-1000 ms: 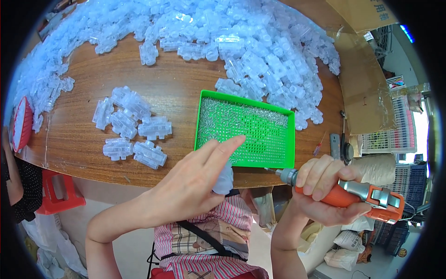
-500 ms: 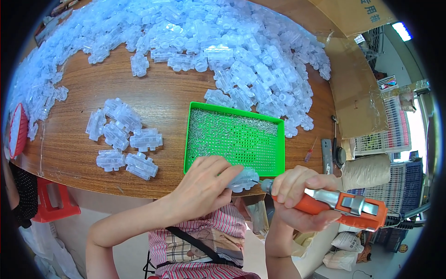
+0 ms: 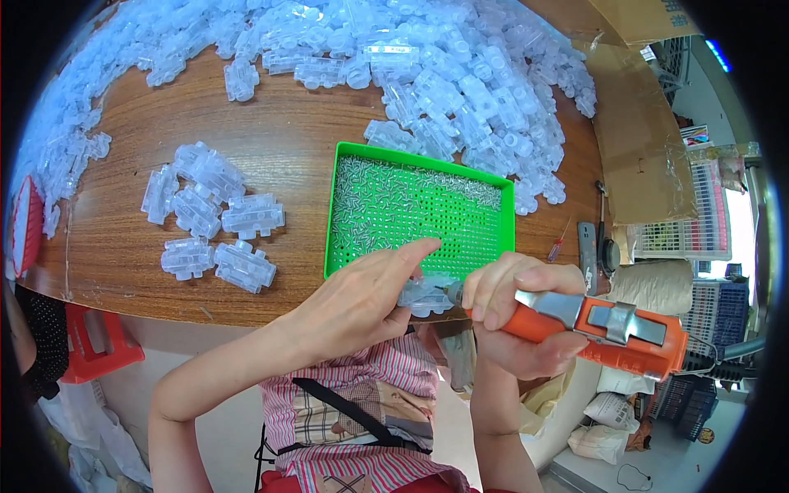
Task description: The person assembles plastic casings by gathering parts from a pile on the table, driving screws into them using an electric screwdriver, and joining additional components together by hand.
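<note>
My left hand (image 3: pixel 352 297) holds a clear plastic housing (image 3: pixel 426 297) at the table's front edge, just below the green tray. Its index finger stretches out over the tray; the fingers under the housing are mostly hidden. In my right hand (image 3: pixel 514 316) is an orange power screwdriver (image 3: pixel 629 333) with a silver lever. The driver points left, its nose against or very close to the housing's right end, and its tip is hidden there. Many small silver screws lie in the green perforated tray (image 3: pixel 510 238), thickest at its left and far sides.
A large heap of clear housings (image 3: pixel 460 99) covers the table's far side. Several more form a small group (image 3: pixel 218 209) at the left. A screwdriver with a reddish handle (image 3: pixel 556 249) lies right of the tray, near a cardboard box wall (image 3: pixel 641 148). A red stool (image 3: pixel 99 345) stands lower left.
My left index finger has lifted off the housing and straightened over the tray. The driver's nose has come closer to the housing, hiding its thin bit. The whole view has shifted slightly.
</note>
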The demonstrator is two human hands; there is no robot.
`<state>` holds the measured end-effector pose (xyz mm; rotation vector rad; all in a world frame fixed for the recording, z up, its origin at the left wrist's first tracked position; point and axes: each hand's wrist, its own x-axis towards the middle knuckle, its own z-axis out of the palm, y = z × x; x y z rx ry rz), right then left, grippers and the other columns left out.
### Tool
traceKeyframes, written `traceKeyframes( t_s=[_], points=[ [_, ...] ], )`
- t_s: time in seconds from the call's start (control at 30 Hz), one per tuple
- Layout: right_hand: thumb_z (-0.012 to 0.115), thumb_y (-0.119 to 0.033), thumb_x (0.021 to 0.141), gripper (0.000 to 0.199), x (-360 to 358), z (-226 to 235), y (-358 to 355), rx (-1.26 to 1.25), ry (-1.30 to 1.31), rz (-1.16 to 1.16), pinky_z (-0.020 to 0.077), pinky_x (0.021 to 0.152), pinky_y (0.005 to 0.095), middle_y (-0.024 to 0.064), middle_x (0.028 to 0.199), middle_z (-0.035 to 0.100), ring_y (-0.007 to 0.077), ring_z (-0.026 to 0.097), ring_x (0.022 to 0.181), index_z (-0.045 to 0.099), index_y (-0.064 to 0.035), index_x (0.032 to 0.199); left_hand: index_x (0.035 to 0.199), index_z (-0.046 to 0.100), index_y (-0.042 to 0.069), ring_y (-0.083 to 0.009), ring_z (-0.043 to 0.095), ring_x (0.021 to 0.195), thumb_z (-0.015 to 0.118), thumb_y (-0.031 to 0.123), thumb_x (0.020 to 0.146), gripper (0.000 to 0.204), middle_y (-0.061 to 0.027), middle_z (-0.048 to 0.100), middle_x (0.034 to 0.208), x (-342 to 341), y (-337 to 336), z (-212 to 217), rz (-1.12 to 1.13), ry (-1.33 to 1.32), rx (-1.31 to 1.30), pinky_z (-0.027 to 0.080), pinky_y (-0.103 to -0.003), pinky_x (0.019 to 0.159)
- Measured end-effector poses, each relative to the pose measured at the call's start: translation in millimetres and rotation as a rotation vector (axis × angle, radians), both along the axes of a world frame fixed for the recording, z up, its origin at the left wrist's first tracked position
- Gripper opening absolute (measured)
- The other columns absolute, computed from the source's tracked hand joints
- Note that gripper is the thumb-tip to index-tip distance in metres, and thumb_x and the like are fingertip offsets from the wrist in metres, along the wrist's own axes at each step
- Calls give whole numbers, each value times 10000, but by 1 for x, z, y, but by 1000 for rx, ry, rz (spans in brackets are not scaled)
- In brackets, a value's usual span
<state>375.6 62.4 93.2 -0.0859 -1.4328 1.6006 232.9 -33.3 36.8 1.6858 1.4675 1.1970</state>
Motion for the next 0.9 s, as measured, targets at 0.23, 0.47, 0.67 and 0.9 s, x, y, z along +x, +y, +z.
traceKeyframes(
  t_s=[0.23,0.47,0.67,0.9],
  points=[
    [515,-622,877,636,2,-7,0,202,-151,-23,461,493,298,50,634,523,163,524,565,499,-6,1035,1357,343,55,-336,624,970,686,26,699,742,-164,613,1069,1,-3,-1,36,-37,-16,521,-392,793],
    [732,-445,793,466,-1,1,-2,1,-110,9,463,564,298,36,660,567,163,546,595,571,-42,964,1288,394,25,-301,635,978,689,26,697,660,-157,587,1090,-1,3,-8,5,-22,32,527,-384,792],
    [659,-609,793,624,2,1,0,141,-202,29,458,519,309,67,639,556,181,543,584,552,-11,935,1234,417,27,-345,619,950,652,6,722,564,-174,612,1000,-1,2,-5,17,-36,93,512,-424,790],
    [612,-615,824,680,-5,-2,-1,67,-237,-15,441,486,279,45,611,523,153,511,535,488,9,1065,1236,430,18,-335,610,976,654,16,713,569,-167,605,1035,1,-1,-9,22,5,102,512,-417,812]
  ],
)
